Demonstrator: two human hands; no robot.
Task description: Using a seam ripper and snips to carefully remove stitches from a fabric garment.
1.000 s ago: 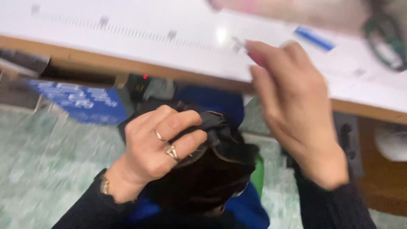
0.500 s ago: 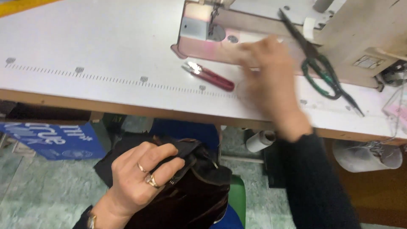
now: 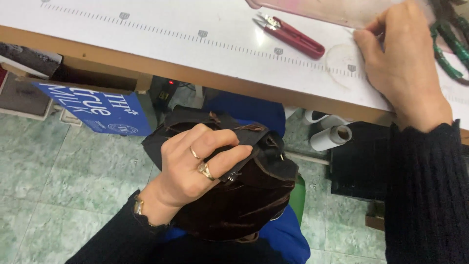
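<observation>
Velvet fabric (image 3: 234, 195), dark brown and bunched, is held in the lap below the tabletop (image 3: 146, 29) edge, clamped in the left hand (image 3: 195, 166), whose grip is closed over its folded top. The right hand (image 3: 400, 63) rests up on the tabletop, fingers curled, nothing visibly held, nearer the red thread snips (image 3: 293, 35), whose long axis runs diagonally, tips up-left.

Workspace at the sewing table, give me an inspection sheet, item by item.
Surface: white table with a printed ruler strip and wooden edge.
Job's things: dark velvet fabric bunched on the lap.
Clutter: red thread snips; green-handled scissors; pinkish clear plate.
Hands: left hand grips the fabric; right hand rests on the table at the plate's edge.
Cables: nothing seen.
Surroundings: green tiled floor, blue carton, grey thread cones.
</observation>
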